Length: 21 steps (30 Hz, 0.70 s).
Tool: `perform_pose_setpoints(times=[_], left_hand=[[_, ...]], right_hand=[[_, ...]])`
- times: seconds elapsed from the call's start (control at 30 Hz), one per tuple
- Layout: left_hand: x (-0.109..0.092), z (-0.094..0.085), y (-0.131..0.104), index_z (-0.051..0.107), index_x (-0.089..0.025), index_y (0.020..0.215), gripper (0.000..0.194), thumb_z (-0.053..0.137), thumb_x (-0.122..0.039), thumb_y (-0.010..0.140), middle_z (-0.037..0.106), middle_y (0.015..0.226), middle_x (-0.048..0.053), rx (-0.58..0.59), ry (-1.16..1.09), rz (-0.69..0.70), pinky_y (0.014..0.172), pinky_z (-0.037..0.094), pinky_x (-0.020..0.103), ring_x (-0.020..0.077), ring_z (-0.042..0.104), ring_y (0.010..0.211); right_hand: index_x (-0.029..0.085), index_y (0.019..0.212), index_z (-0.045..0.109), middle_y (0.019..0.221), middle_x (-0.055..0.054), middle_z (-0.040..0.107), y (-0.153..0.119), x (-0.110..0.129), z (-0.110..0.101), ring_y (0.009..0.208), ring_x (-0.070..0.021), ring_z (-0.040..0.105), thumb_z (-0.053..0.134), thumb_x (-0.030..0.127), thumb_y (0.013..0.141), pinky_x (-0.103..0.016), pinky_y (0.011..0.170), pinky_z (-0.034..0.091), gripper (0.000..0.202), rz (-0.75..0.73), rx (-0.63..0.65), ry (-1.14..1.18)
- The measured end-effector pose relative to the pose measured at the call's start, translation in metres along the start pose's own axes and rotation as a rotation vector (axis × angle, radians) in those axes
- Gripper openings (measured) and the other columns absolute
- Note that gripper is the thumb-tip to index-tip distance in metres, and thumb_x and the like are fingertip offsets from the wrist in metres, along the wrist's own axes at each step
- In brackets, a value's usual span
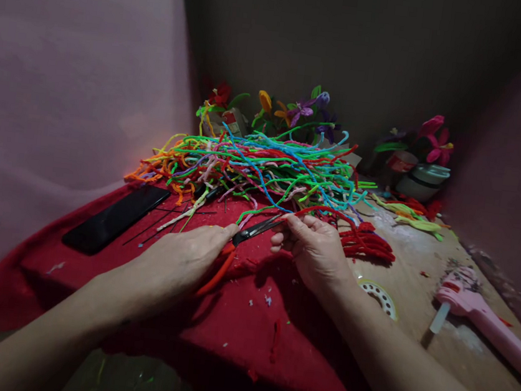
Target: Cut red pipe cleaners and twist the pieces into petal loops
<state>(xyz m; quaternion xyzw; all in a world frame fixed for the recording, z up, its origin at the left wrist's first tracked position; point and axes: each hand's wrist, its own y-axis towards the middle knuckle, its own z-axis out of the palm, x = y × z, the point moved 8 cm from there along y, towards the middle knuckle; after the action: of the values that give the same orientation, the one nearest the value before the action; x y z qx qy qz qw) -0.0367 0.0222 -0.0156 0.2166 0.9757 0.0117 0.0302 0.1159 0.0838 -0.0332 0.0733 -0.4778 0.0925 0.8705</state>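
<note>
My left hand point(193, 250) is closed around the orange-red handles of a pair of scissors point(242, 236), whose dark blades point up and to the right. Their tips reach the fingers of my right hand point(314, 245), which pinches a red pipe cleaner point(334, 211) near its end. The rest of that pipe cleaner curves off to the right, over a bundle of folded red pipe cleaners point(368, 244). Whether the blades are closed on the red strand I cannot make out. Small clippings and a short red piece point(276, 341) lie on the red cloth point(237, 318) below.
A large heap of coloured pipe cleaners point(264, 164) spans the back. A black phone point(114, 216) lies at left. On the board at right are a pink glue gun point(478, 308) and a white perforated ring point(383, 297). Pipe-cleaner flowers point(438, 140) stand in containers behind.
</note>
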Motion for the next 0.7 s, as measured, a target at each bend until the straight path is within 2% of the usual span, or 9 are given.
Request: perform_pose_setpoints(times=[0.23,0.43,0.7], left_hand=[[-0.0063,-0.0011,0.0035,0.032,-0.020,0.133,0.044,0.029,-0.023,0.089,0.058,0.113,0.010,-0.018,-0.010,0.065,0.082,0.046,0.032,0.0195,0.057,0.099],[-0.0044,-0.0009,0.0012,0.031,-0.022,0.133,0.048,0.033,-0.018,0.086,0.057,0.116,0.009,-0.026,0.051,0.047,0.084,0.046,0.036,0.0219,0.055,0.101],[-0.0071,-0.0018,0.0044,0.030,-0.021,0.133,0.044,0.030,-0.024,0.090,0.059,0.106,0.008,-0.006,0.041,0.043,0.077,0.048,0.035,0.0201,0.057,0.093]], right_hand=[[0.011,0.062,0.058,0.056,-0.002,0.062,0.0005,-0.0015,0.0015,0.047,-0.0113,0.059,0.067,0.023,0.067,-0.022,0.044,0.049,0.016,0.008,0.027,0.023],[0.010,0.064,0.059,0.057,-0.003,0.063,0.0009,-0.0028,0.0003,0.047,-0.0123,0.060,0.067,0.022,0.068,-0.023,0.043,0.050,0.015,0.004,0.031,0.041],[0.010,0.064,0.059,0.059,-0.004,0.064,0.0000,-0.0036,0.0026,0.047,-0.0125,0.060,0.068,0.022,0.066,-0.023,0.043,0.050,0.015,0.025,0.051,0.048]])
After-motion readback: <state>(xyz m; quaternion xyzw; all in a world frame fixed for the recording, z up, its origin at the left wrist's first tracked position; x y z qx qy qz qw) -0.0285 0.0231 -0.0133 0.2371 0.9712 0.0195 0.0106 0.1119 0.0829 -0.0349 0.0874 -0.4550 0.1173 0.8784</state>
